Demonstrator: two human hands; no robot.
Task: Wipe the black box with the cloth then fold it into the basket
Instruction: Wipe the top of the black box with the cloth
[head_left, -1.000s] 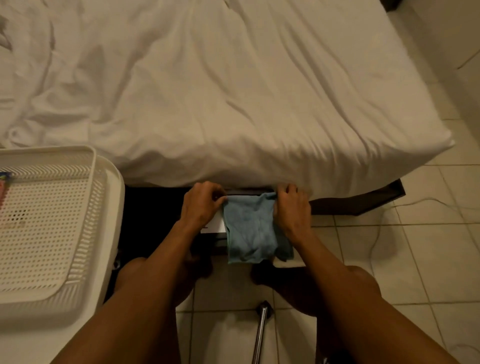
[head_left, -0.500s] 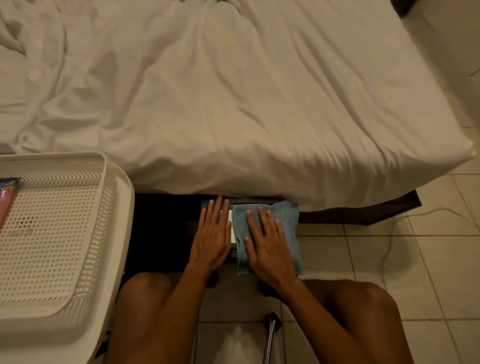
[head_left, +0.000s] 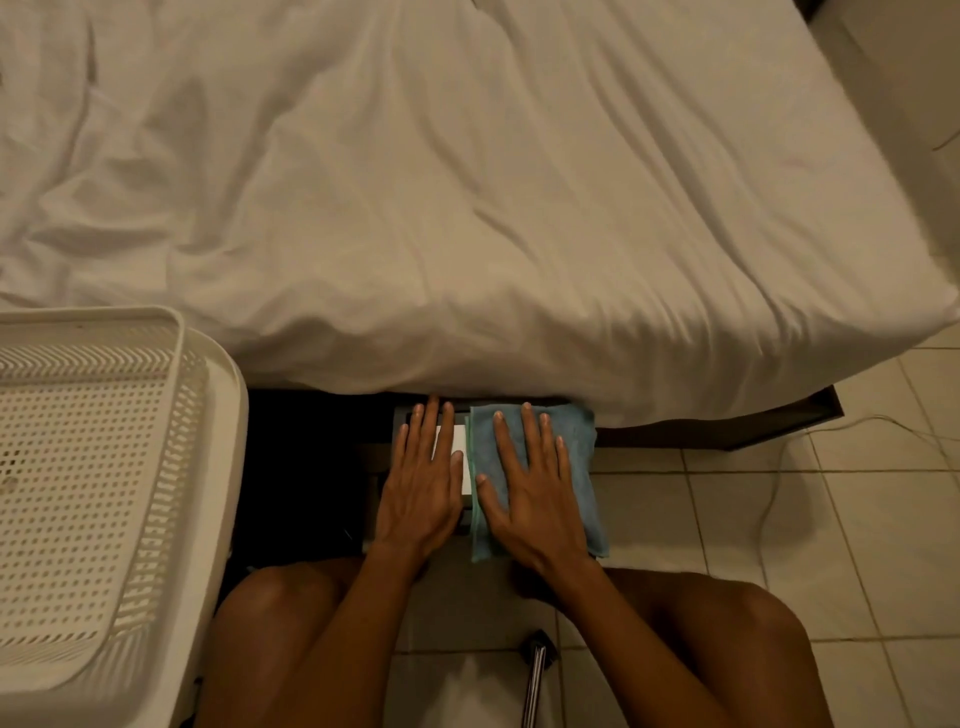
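Note:
A blue cloth (head_left: 574, 447), folded into a rectangle, lies on a dark box (head_left: 402, 415) at the foot of the bed. My right hand (head_left: 530, 493) presses flat on the cloth with fingers spread. My left hand (head_left: 423, 483) lies flat beside it on the box, partly over a white label (head_left: 460, 441). Most of the box is hidden under the hands and cloth. A white perforated plastic basket (head_left: 88, 467) stands at the left on a white surface.
A bed with a rumpled white sheet (head_left: 467, 208) fills the upper view and overhangs the box. My bare knees frame the lower view. A metal pole (head_left: 535, 675) stands between them. A thin cable (head_left: 779, 467) trails over the tiled floor at right.
Both hands held the cloth up by its top corners a second ago. The cloth now lies flat on the box with both palms laid down, the right one on the cloth.

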